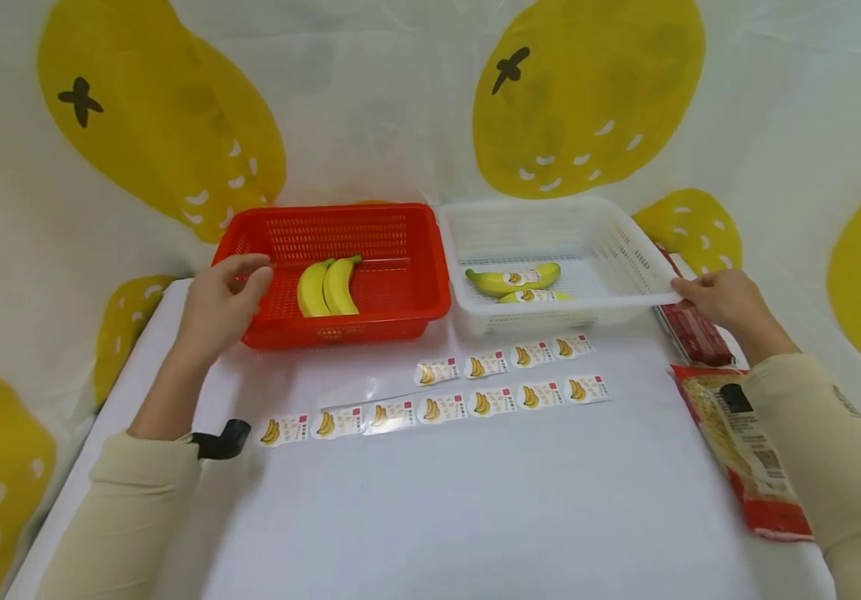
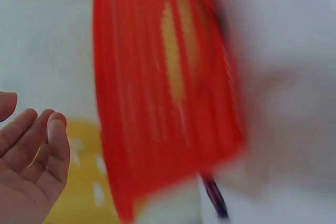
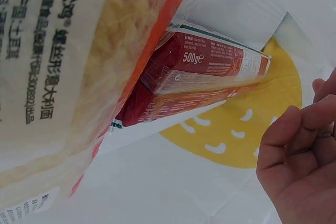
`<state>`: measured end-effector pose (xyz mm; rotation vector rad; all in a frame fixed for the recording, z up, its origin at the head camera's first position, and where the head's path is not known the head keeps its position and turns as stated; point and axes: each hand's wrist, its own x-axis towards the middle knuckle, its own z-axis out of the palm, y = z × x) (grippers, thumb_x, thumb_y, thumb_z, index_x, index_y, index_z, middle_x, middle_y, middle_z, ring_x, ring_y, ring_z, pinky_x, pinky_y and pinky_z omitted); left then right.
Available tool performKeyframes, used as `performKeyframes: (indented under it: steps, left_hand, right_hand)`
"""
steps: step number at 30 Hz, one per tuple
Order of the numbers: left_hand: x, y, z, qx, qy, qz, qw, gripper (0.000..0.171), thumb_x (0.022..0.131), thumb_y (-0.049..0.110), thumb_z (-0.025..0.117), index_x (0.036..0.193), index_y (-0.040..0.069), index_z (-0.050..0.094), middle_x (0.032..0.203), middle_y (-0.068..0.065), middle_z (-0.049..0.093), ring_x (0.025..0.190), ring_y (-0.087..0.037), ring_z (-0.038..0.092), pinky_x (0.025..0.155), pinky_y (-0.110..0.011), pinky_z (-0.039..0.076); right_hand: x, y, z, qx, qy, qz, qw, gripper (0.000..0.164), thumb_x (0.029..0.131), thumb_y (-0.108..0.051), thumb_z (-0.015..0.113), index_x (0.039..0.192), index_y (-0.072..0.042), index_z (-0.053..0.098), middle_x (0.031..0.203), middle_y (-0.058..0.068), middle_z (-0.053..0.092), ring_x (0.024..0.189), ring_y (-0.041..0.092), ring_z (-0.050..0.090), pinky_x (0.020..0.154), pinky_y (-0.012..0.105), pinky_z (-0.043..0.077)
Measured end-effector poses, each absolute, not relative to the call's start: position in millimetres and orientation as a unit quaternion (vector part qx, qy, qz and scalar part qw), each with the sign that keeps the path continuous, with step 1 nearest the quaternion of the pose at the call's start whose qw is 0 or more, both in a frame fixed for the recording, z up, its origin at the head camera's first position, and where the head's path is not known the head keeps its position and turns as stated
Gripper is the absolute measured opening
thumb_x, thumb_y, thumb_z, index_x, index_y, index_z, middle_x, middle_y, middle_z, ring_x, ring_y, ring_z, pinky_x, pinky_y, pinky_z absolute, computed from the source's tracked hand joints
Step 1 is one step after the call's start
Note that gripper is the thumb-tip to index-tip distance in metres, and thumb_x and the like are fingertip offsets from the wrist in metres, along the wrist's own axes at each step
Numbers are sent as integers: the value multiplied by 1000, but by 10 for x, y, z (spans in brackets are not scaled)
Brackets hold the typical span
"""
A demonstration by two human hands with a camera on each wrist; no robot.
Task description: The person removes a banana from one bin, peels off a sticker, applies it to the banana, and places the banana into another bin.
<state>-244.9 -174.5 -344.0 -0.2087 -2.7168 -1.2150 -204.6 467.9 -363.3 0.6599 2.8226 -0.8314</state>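
My left hand [image 1: 222,304], fingers loosely bent and thumb apart, is by the left end of a red plastic basket [image 1: 340,329]; it holds nothing. Two yellow bananas [image 1: 338,286] lie side by side in that basket. On the right, my right hand [image 1: 730,304] pinches the near right corner of a white plastic basket [image 1: 550,312]. Inside it are two bananas with labels, one whole banana [image 1: 478,282] and one partly hidden by the front wall. In the right wrist view, the fingers [image 3: 281,132] are curled, and their contact with the rim is not visible.
Two rows of banana stickers [image 1: 438,408] lie on the white table [image 1: 475,517] before the baskets. At right are a pasta bag [image 1: 745,450] and dark red 500g packs [image 3: 205,59]. A fruit-print cloth [image 1: 370,100] hangs behind. A dark strap piece [image 1: 223,440] sticks out from the left wrist.
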Motion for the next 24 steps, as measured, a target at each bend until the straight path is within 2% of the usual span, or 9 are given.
performKeyframes:
  steps: [2,6,9,11,14,16,21,24]
  left_hand:
    - [-2415,-1994,-3489,-32,-912,-401,80,54,106,45,47,145,8,56,142,-20,57,118,-37,56,81,-22,52]
    - [-2403,-2381,-3633,22,-917,-387,95,55,106,42,42,141,3,59,132,-23,61,104,-32,58,61,-12,45]
    - [-2395,-2497,-3746,45,-922,-370,105,54,106,38,40,137,-1,61,125,-26,64,93,-31,61,56,-14,44]
    - [-2389,-2505,-3803,58,-918,-382,91,57,107,41,40,138,-2,59,125,-27,64,86,-26,65,57,-11,46]
    - [-2394,-2471,-3845,88,-898,-426,61,61,107,46,41,143,0,55,128,-25,62,73,-5,63,62,-10,51]
    - [-2404,-2453,-3864,105,-879,-462,52,59,106,46,45,145,1,54,129,-22,61,69,3,62,65,-9,53]
    - [-2425,-2433,-3887,142,-853,-499,50,52,105,37,51,146,5,54,120,-8,59,69,5,63,69,-10,54]
    - [-2437,-2417,-3892,152,-847,-506,55,50,105,35,53,145,5,56,117,-8,60,68,5,62,68,-10,54]
  right_hand:
    - [-2030,4693,-3624,220,933,-277,67,76,102,-62,42,120,8,64,107,25,59,101,37,44,75,42,43]
    - [-2015,4703,-3608,221,933,-275,70,78,102,-63,41,122,9,63,111,27,58,103,39,43,77,45,44]
    - [-2026,4697,-3607,223,933,-274,69,77,102,-62,41,122,9,63,110,27,59,102,39,44,76,44,43]
    - [-2037,4681,-3607,226,931,-276,73,77,102,-63,42,124,8,62,109,26,60,102,38,44,77,44,44]
    - [-2043,4661,-3617,230,928,-282,81,78,101,-64,41,127,8,61,112,26,59,103,39,44,79,46,45]
    - [-2041,4653,-3621,232,926,-285,85,80,101,-65,41,129,7,60,114,27,57,105,39,43,80,47,46]
    - [-2035,4647,-3621,230,927,-285,86,82,101,-66,39,130,8,59,117,28,54,107,41,42,82,50,45]
    - [-2032,4652,-3614,229,928,-281,84,81,101,-65,39,129,8,60,114,27,55,106,40,42,81,49,45]
